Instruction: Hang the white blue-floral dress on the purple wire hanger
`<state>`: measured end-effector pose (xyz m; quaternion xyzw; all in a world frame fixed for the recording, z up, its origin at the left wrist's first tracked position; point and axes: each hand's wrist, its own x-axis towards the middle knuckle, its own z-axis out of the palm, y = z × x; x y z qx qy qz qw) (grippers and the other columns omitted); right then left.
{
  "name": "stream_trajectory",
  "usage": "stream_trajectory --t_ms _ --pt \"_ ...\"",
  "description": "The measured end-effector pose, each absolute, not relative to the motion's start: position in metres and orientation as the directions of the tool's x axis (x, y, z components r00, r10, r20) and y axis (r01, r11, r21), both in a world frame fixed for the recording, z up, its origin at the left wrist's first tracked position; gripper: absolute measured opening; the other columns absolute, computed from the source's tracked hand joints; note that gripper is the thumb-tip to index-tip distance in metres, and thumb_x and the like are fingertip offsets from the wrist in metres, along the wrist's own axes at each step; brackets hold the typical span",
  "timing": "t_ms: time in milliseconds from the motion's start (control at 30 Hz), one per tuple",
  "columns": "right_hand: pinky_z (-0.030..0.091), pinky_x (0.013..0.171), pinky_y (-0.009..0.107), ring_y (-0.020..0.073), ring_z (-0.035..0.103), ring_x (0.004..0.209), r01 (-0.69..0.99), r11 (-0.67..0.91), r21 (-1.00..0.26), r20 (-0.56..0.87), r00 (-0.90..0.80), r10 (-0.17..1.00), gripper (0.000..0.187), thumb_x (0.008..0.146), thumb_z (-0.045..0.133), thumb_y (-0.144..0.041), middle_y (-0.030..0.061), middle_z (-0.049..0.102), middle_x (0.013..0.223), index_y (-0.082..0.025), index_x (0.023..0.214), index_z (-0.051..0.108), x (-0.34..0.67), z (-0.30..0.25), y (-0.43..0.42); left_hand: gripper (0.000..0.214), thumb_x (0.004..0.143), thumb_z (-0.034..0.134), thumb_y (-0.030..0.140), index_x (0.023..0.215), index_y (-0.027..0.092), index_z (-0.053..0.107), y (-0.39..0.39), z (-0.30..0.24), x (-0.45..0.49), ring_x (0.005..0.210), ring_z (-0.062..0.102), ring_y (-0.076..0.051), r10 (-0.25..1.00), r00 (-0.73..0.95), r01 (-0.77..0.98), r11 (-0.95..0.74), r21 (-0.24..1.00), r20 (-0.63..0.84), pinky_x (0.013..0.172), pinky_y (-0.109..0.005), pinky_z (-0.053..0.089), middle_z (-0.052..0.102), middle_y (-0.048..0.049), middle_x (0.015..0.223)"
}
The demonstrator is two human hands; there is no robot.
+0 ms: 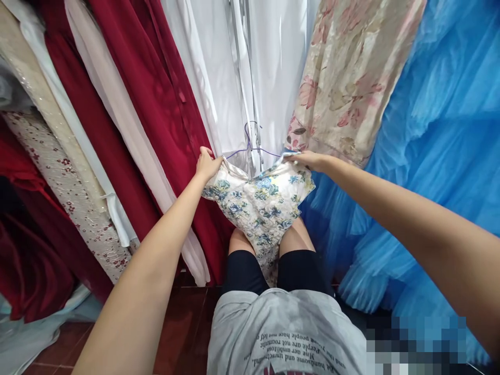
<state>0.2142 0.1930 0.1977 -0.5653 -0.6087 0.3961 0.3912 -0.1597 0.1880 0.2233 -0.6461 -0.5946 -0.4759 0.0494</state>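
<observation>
A white dress with blue flowers (260,205) hangs in front of my legs, on a thin purple wire hanger (249,148) whose hook points up. My left hand (208,165) is closed on the left shoulder of the dress, near that end of the hanger. At the opposite shoulder, my right hand (307,160) pinches the fabric by the hanger's other end. Between my hands the neckline dips in a V. The lower part of the dress drops between my knees, and its hem is hidden.
White gowns (273,67) hang straight ahead. Dark red dresses (144,78) and a pale pink one (117,104) hang to the left. On the right are a beige floral dress (347,78) and a full blue tulle gown (441,172). Reddish tiles (183,328) cover the floor.
</observation>
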Motion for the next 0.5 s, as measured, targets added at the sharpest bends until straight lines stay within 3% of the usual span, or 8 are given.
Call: stream_trajectory --t_ms 67,133,233,333,400,500 --pt "0.044 0.048 0.025 0.0141 0.05 0.055 0.486 0.055 -0.872 0.114 0.093 0.989 0.037 0.07 0.084 -0.044 -0.0018 0.052 0.059 -0.017 0.082 0.062 0.223 0.191 0.196 0.018 0.081 0.058 0.034 0.088 0.018 0.06 0.182 0.221 -0.158 0.086 0.059 -0.025 0.742 -0.115 0.825 -0.299 0.48 0.66 0.079 -0.034 0.042 0.063 -0.0063 0.082" --pt "0.038 0.045 0.025 0.0123 0.043 0.053 0.491 0.082 -0.868 0.163 0.126 0.978 0.038 0.067 0.085 -0.044 -0.0044 0.043 0.055 -0.017 0.075 0.06 0.23 0.191 0.199 0.023 0.086 0.046 0.031 0.074 0.018 0.061 0.177 0.22 -0.158 0.082 0.058 -0.023 0.736 -0.051 0.82 -0.355 0.45 0.674 0.077 -0.031 0.041 0.064 -0.0056 0.077" --pt "0.033 0.045 0.025 0.011 0.034 0.052 0.377 0.224 -0.899 0.308 0.179 0.935 0.036 0.068 0.082 -0.044 -0.0065 0.034 0.053 -0.019 0.067 0.055 0.226 0.205 0.199 0.033 0.092 0.038 0.032 0.075 0.019 0.063 0.166 0.224 -0.154 0.079 0.058 -0.02 0.672 0.016 0.803 -0.45 0.391 0.741 0.073 -0.028 0.039 0.065 -0.0042 0.076" --pt "0.035 0.05 0.025 0.0119 0.034 0.054 0.33 0.418 -0.846 0.506 0.253 0.825 0.034 0.073 0.075 -0.041 -0.0055 0.034 0.055 -0.022 0.061 0.049 0.202 0.226 0.189 0.034 0.092 0.045 0.046 0.084 0.02 0.064 0.158 0.229 -0.149 0.075 0.058 -0.02 0.664 0.085 0.834 -0.455 0.312 0.742 0.071 -0.027 0.038 0.065 -0.004 0.077" --pt "0.039 0.055 0.025 0.0127 0.039 0.057 0.349 0.534 -0.77 0.616 0.187 0.765 0.032 0.078 0.07 -0.039 -0.0036 0.039 0.057 -0.021 0.06 0.05 0.178 0.238 0.171 0.032 0.088 0.053 0.049 0.082 0.019 0.063 0.156 0.229 -0.15 0.074 0.057 -0.02 0.686 0.098 0.865 -0.417 0.279 0.721 0.068 -0.027 0.037 0.065 -0.0047 0.076" --pt "0.042 0.063 0.026 0.0142 0.044 0.061 0.343 0.682 -0.645 0.669 -0.177 0.722 0.038 0.088 0.055 -0.046 -0.002 0.043 0.059 -0.02 0.061 0.053 0.145 0.242 0.124 0.039 0.086 0.054 0.052 0.063 0.02 0.052 0.154 0.219 -0.156 0.063 0.051 -0.018 0.679 -0.015 0.855 -0.372 0.362 0.734 0.06 -0.027 0.033 0.055 -0.0033 0.062"
